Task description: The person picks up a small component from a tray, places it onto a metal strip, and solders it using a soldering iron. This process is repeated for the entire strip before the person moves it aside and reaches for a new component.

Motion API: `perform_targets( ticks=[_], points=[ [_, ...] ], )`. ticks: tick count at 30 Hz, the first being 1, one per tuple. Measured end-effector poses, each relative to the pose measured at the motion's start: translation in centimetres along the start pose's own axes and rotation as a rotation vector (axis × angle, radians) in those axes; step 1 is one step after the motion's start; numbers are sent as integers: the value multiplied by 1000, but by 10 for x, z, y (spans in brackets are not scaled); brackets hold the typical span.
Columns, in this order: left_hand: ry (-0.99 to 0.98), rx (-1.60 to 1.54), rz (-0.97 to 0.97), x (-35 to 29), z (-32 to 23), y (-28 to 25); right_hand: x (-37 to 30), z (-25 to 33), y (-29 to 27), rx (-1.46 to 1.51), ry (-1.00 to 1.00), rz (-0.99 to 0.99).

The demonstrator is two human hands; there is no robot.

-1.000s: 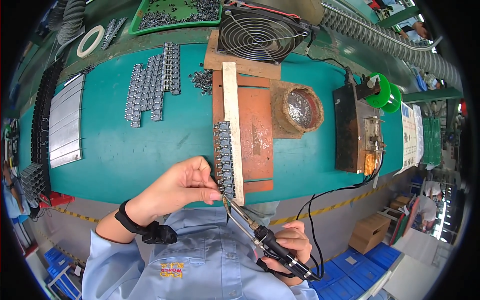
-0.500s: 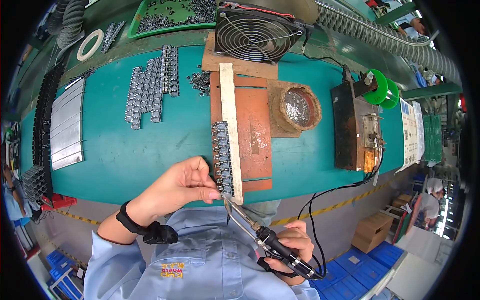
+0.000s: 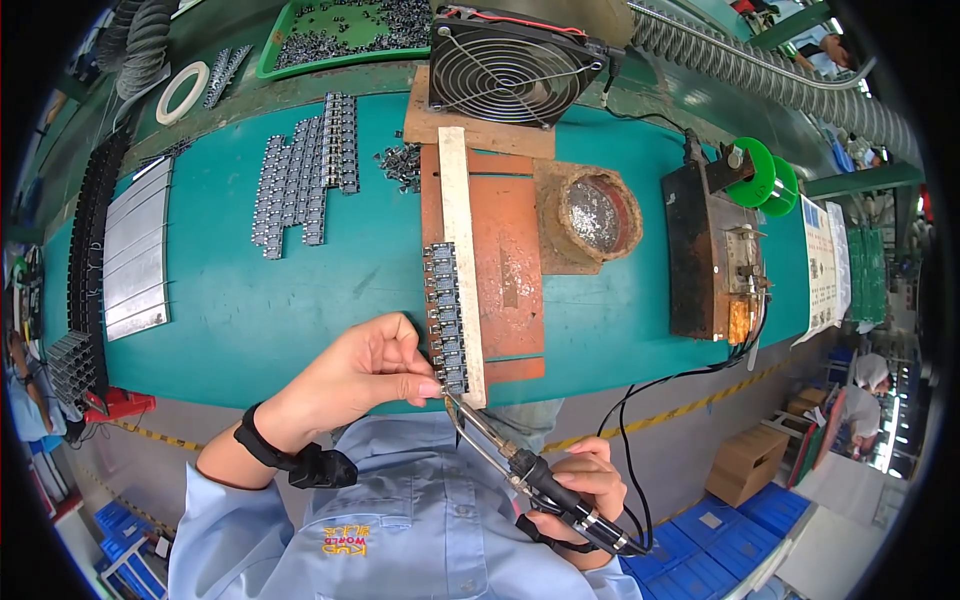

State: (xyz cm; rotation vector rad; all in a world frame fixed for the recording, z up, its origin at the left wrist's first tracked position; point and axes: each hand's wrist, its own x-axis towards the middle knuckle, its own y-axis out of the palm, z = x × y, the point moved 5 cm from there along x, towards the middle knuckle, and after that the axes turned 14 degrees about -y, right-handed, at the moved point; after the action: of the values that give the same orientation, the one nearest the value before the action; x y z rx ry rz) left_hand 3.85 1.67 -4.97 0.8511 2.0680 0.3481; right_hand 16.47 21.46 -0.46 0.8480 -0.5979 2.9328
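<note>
In my right hand (image 3: 592, 486) is a black-handled soldering iron (image 3: 540, 478) with a thin metal tube along its shaft. Its tip meets the near end of a row of small dark electronic components (image 3: 445, 315), set along the left side of a pale wooden strip (image 3: 457, 195). My left hand (image 3: 380, 365) has thumb and forefinger pinched together at that same end, right by the tip; what lies between them is too small to make out. Beneath the strip is a reddish-brown board (image 3: 515, 270).
Behind the board stands a fan (image 3: 513, 75). To the right are a round pot (image 3: 628, 215) and a soldering unit (image 3: 690, 260) with a green reel (image 3: 752, 172). Component rows (image 3: 290, 190), loose parts (image 3: 402, 168) and metal bars (image 3: 138, 250) lie left; a green tray (image 3: 268, 62) sits behind.
Both hands hold nearly the same place. The soldering iron has shifted very slightly, its tip staying at the row's near end.
</note>
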Motion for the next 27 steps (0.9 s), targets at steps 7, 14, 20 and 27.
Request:
perform_targets(
  ticks=[7,14,20,27],
  points=[
    [-3,0,-11,0,-2,1,-2,-5,-1,24,0,12],
    [-11,1,-10,-2,-1,2,8,-30,-17,136,125,-582],
    [1,19,-27,-2,1,1,43,-59,-10,-179,246,-370],
    [-27,-46,-54,-4,-1,1,64,-62,9,9,236,-486]
  ],
)
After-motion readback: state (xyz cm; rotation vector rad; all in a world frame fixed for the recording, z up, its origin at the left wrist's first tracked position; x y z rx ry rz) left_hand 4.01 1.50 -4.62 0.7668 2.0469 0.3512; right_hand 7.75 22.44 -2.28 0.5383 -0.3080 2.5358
